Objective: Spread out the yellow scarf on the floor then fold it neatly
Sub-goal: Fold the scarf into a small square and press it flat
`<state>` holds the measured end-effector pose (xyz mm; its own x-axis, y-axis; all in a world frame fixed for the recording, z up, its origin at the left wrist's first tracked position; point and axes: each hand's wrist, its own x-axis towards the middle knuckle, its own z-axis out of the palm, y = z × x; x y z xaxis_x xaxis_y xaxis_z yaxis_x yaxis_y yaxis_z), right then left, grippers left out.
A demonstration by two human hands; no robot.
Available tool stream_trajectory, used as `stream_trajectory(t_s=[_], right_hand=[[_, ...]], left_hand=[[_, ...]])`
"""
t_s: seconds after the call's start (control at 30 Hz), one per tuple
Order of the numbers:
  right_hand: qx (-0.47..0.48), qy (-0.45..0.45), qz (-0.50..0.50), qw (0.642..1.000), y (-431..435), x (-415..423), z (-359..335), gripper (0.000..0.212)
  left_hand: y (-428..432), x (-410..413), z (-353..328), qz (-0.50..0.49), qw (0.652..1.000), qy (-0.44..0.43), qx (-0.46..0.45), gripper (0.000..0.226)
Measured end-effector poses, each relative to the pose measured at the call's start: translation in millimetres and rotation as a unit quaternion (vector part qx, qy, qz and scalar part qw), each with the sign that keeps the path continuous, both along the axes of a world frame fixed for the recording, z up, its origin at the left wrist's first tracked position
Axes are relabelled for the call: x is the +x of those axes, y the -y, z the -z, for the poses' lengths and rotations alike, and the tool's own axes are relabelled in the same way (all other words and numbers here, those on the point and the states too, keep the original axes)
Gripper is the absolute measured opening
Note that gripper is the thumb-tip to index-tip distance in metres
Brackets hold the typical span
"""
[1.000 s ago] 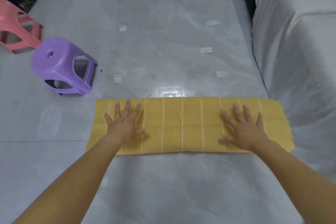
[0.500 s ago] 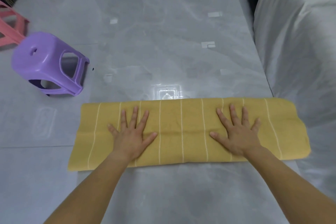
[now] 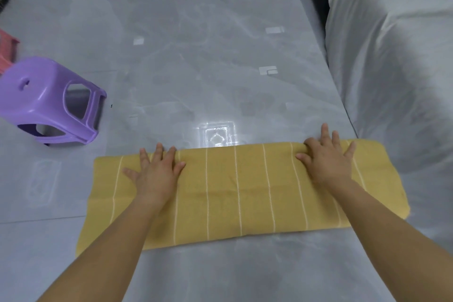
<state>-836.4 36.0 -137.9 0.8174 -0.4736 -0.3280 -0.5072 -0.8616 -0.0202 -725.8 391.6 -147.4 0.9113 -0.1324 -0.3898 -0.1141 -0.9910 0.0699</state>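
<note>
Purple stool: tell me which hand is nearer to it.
Left. The left hand lies flat on the scarf at its left, on the side of the stool; the right hand lies flat near its right end, farther away.

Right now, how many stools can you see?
2: a purple stool on the floor left of the yellow scarf, and a pink stool behind it, mostly cut off at the edge. More may be hidden.
</note>
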Motion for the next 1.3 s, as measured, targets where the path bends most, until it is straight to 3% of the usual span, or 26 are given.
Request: stream_trajectory(t_s=[0.1, 0.27, 0.37, 0.6, 0.83, 1.0, 1.3], right_hand=[[0.006, 0.038, 0.007, 0.999, -4, 1, -2, 0.030], [-0.019, 0.103, 0.008, 0.994, -13, 6, -5, 0.039], [-0.013, 0.087, 0.024, 0.996, -28, 4, 0, 0.064], [0.018, 0.019, -0.024, 0.999, -64, -9, 17, 0.077], [0.036, -0.013, -0.023, 0.999, -62, -5, 18, 0.079], [0.047, 0.026, -0.048, 0.997, -75, -8, 6, 0.077], [0.014, 0.002, -0.079, 0.997, -89, -7, 24, 0.080]], left_hand=[[-3, -5, -5, 0.013, 0.998, 0.064, -0.009, 0.041], [-8, -9, -5, -0.022, 0.996, 0.092, -0.003, 0.036], [3, -18, -4, -0.028, 0.995, 0.091, -0.021, 0.050], [15, -45, 14, 0.059, 0.997, 0.040, 0.008, 0.065], [18, -41, 14, 0.059, 0.998, 0.017, 0.016, 0.066], [20, -47, 7, 0.089, 0.995, 0.049, -0.022, 0.069], [25, -49, 25, 0.099, 0.993, 0.063, -0.019, 0.068]])
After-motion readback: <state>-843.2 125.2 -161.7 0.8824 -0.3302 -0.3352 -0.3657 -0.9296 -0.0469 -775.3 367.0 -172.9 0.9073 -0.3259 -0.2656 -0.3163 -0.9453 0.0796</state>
